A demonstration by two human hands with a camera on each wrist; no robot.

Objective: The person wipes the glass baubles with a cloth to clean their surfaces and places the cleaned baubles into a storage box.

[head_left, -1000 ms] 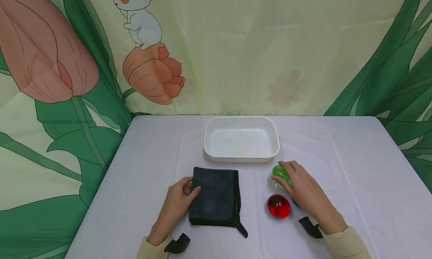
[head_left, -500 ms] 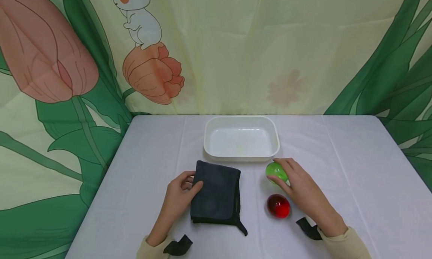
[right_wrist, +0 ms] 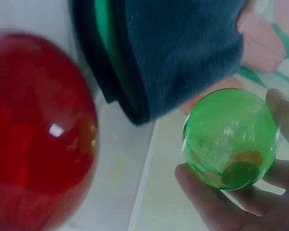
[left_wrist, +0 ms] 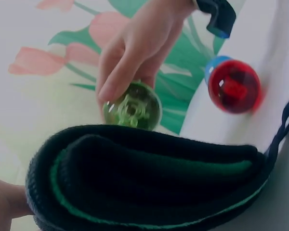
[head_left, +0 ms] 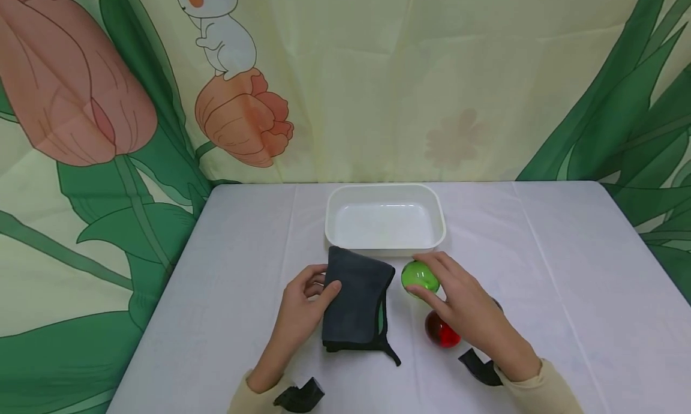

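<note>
My left hand (head_left: 302,306) grips the left edge of a folded dark grey cloth (head_left: 353,300), thumb on top and fingers beneath. The cloth is tilted, its upper end raised; green lining and a black hanging loop show at its right side. Between the thumb and fingers of my right hand (head_left: 472,309) is a clear green ball (right_wrist: 231,139), held just right of the cloth. Below that hand a glossy red ball (head_left: 449,336) lies on the table, partly covered in the head view. Behind it, a blue round thing (left_wrist: 213,67) is mostly hidden.
A white rectangular tray (head_left: 385,252) stands at the back of the white-covered table (head_left: 227,282), just beyond the cloth. A printed curtain (head_left: 367,102) with flowers and leaves hangs behind. A black strap piece (head_left: 477,366) juts from the right wrist, another (head_left: 299,396) from the left.
My left hand has lifted and tilted the cloth, shifting it right and toward the tray. My right hand has carried the green ball left, close to the cloth, now partly covering the red ball.
</note>
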